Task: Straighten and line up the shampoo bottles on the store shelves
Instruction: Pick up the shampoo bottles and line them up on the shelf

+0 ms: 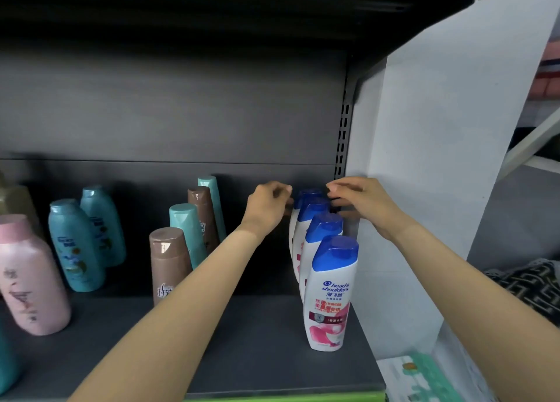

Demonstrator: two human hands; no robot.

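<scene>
Hands reach to the centre right of the frame, left hand (266, 207) and right hand (360, 201) with curled fingers gripping the rearmost Head & Shoulders bottle (307, 196) of a four-deep row against the shelf's (242, 341) white side panel (439, 159).

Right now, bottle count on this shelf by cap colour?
Blue caps, white bottles: 4
Teal caps: 4
Brown caps: 2
Pink cap: 1
Total: 11, not counting partial bottles cut off at the left edge.
</scene>
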